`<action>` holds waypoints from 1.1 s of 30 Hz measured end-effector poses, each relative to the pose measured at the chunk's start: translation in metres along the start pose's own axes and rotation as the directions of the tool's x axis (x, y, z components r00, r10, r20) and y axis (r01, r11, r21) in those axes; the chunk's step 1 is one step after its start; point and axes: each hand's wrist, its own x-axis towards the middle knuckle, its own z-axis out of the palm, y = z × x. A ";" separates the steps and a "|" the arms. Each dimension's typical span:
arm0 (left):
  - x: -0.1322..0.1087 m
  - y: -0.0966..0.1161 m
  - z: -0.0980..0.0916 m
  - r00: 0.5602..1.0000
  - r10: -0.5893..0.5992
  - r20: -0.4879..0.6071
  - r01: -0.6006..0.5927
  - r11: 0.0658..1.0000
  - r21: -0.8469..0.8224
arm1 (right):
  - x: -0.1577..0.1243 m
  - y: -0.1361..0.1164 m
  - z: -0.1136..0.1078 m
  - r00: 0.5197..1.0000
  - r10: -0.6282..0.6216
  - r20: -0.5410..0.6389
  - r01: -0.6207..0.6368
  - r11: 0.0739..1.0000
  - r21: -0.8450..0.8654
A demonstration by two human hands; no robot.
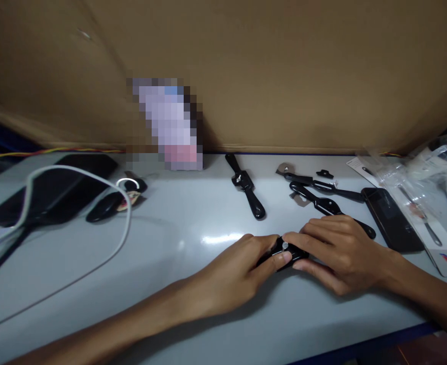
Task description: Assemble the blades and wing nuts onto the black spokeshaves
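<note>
Both hands grip one black spokeshave (298, 254), low over the front of the grey table. My left hand (242, 268) is closed round its left part, with the thumb by a silver screw (285, 246). From the right side my right hand (341, 253) clasps it, its index finger reaching to the screw. The handles are mostly hidden under the fingers. A second spokeshave (245, 186), with a screw at its middle, lies beyond the hands. Just past my right hand rest two more black spokeshave bodies (328, 205) (324, 186), alongside a small black cap piece (324, 174) and a metal blade (285, 168).
A black phone (392, 218) lies to the right, beside carded packages in clear plastic (417, 177). On the left are a dark flat device (63, 190), a black mouse-like object (107, 205) and a looping white cable (126, 223). Cardboard (265, 76) walls the back; a blurred-out item (173, 124) leans there.
</note>
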 end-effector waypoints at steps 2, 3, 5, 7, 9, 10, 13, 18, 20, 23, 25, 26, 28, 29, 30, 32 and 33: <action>0.001 0.000 0.000 1.000 0.005 0.002 -0.005 1.000 -0.008 | 0.000 -0.001 0.000 1.000 -0.001 0.000 0.001 1.000 0.003; 0.001 0.000 0.000 1.000 0.007 0.003 -0.007 1.000 -0.015 | 0.000 -0.001 0.000 1.000 -0.003 -0.001 0.003 1.000 0.004; 0.001 -0.001 0.001 1.000 0.009 -0.005 -0.010 0.999 -0.032 | -0.001 -0.001 -0.001 1.000 -0.005 -0.003 0.006 1.000 0.005; 0.001 -0.001 0.001 1.000 0.007 -0.017 -0.007 0.999 -0.043 | -0.001 0.000 -0.001 1.000 -0.005 -0.002 0.005 1.000 0.008; 0.001 -0.001 0.000 1.000 0.006 -0.020 -0.007 0.998 -0.056 | -0.001 0.002 -0.001 1.000 0.003 -0.002 -0.003 1.000 0.031; 0.001 -0.001 0.000 1.000 0.006 -0.018 -0.007 0.998 -0.066 | -0.001 0.004 0.000 1.000 0.009 -0.010 -0.008 0.998 0.060; 0.001 0.001 -0.001 0.999 -0.003 -0.034 0.000 0.996 -0.089 | -0.001 0.008 0.004 0.996 0.072 -0.059 -0.060 0.983 0.176; 0.001 0.004 0.000 0.998 -0.037 -0.059 0.029 0.992 -0.122 | -0.001 0.012 0.010 0.984 0.137 -0.110 -0.106 0.963 0.249; 0.001 0.003 0.000 0.998 -0.046 -0.053 0.038 0.990 -0.139 | -0.001 0.012 0.011 0.985 0.132 -0.113 -0.101 0.964 0.245; 0.000 0.002 0.000 0.997 -0.059 -0.045 0.052 0.988 -0.142 | -0.002 0.012 0.011 0.986 0.123 -0.114 -0.095 0.968 0.231; 0.000 0.001 -0.001 0.997 -0.073 -0.031 0.067 0.987 -0.145 | -0.003 0.012 0.011 0.986 0.117 -0.119 -0.089 0.972 0.220; 0.000 0.000 -0.001 0.997 -0.079 -0.023 0.075 0.986 -0.147 | -0.004 0.012 0.011 0.986 0.113 -0.122 -0.085 0.973 0.214; 0.001 -0.001 -0.001 0.997 -0.081 -0.012 0.078 0.986 -0.145 | -0.004 0.013 0.011 0.986 0.101 -0.130 -0.073 0.977 0.202; 0.001 -0.001 -0.001 0.997 -0.079 -0.007 0.077 0.987 -0.140 | -0.004 0.013 0.011 0.987 0.092 -0.134 -0.064 0.978 0.196; 0.001 -0.001 -0.002 0.997 -0.077 -0.005 0.075 0.988 -0.135 | -0.003 0.013 0.011 0.987 0.080 -0.137 -0.053 0.981 0.189; 0.001 -0.002 -0.002 0.997 -0.073 -0.004 0.072 0.990 -0.125 | -0.003 0.014 0.011 0.988 0.060 -0.141 -0.036 0.985 0.172; 0.001 -0.002 -0.002 0.997 -0.072 -0.007 0.071 0.990 -0.121 | -0.002 0.014 0.011 0.988 0.054 -0.142 -0.030 0.986 0.165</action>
